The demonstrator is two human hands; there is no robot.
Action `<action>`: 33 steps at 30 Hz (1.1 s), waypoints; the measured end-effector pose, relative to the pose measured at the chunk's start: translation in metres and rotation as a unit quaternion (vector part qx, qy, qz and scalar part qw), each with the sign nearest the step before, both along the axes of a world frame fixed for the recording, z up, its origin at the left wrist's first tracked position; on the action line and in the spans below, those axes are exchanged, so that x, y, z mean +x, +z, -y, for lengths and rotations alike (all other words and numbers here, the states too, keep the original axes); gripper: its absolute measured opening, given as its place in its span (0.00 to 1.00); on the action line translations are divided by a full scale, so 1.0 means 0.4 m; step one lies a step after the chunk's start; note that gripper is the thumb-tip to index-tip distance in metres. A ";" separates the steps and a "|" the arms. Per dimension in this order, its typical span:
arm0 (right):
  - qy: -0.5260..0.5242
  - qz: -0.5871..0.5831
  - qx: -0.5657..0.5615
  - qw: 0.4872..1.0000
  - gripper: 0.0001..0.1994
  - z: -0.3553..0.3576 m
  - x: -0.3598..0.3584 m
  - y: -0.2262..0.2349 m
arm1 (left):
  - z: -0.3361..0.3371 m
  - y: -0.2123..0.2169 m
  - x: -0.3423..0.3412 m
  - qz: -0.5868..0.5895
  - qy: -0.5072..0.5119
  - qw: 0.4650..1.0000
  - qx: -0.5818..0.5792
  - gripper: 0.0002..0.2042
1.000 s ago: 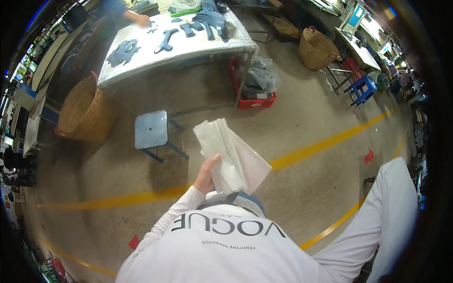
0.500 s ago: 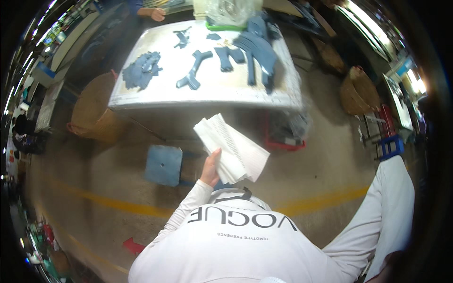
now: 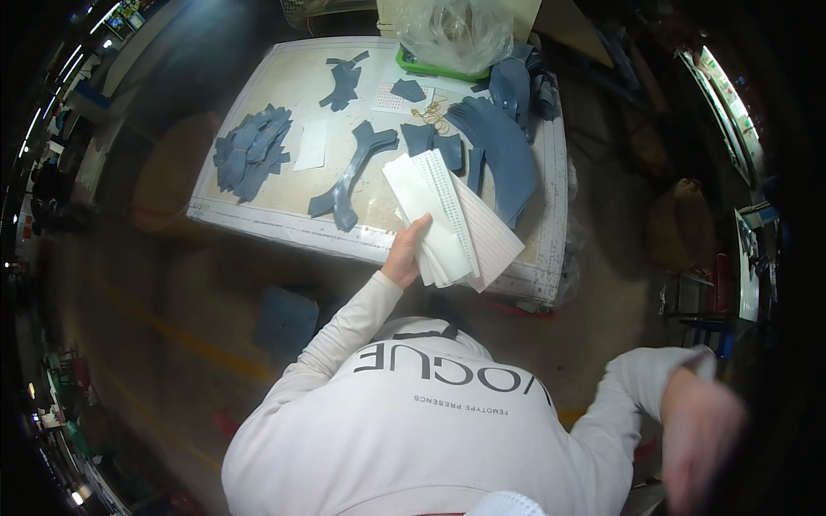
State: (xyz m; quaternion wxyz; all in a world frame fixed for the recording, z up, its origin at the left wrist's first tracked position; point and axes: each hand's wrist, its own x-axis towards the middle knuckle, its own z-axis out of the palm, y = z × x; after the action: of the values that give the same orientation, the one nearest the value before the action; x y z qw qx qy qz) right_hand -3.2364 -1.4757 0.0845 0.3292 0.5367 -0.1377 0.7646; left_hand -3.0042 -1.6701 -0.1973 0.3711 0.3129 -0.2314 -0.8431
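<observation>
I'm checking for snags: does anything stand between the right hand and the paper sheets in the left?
Nothing visible does: open space above the floor separates the blurred right hand, at lower right, from the paper sheets in the left hand.

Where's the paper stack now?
Head view, just right of centre: the paper stack is in the left hand, overlapping the near table edge in the image, right of the forked blue-grey piece.

We note pale-topped table (image 3: pixel 282 196): left, heap of blue-grey pieces (image 3: pixel 252 150); beside it, white slip (image 3: pixel 311 144); near middle, forked blue-grey stack (image 3: pixel 352 172); right, long curved blue-grey pieces (image 3: pixel 513 168); far side, green tray (image 3: pixel 443 71).
</observation>
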 end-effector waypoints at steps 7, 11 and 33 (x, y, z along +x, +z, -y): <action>0.310 0.165 0.791 0.500 0.37 0.529 -0.054 -0.480 | 0.095 0.004 -0.045 0.037 0.081 0.996 0.017 0.25; 0.505 0.144 0.787 0.325 0.42 0.647 0.049 -0.607 | 0.143 0.016 -0.012 0.118 0.171 0.970 -0.125 0.34; 0.233 -0.068 0.844 0.478 0.34 1.423 0.044 -0.557 | 0.235 -0.053 0.213 0.274 0.275 0.912 -0.130 0.13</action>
State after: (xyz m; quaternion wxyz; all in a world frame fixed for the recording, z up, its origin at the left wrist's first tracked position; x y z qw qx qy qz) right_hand -3.2190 -2.0448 -0.1383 -0.4645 0.6181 -0.5644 0.2892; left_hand -2.9191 -1.7640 -0.2185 0.5478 0.5318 -0.3360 -0.5516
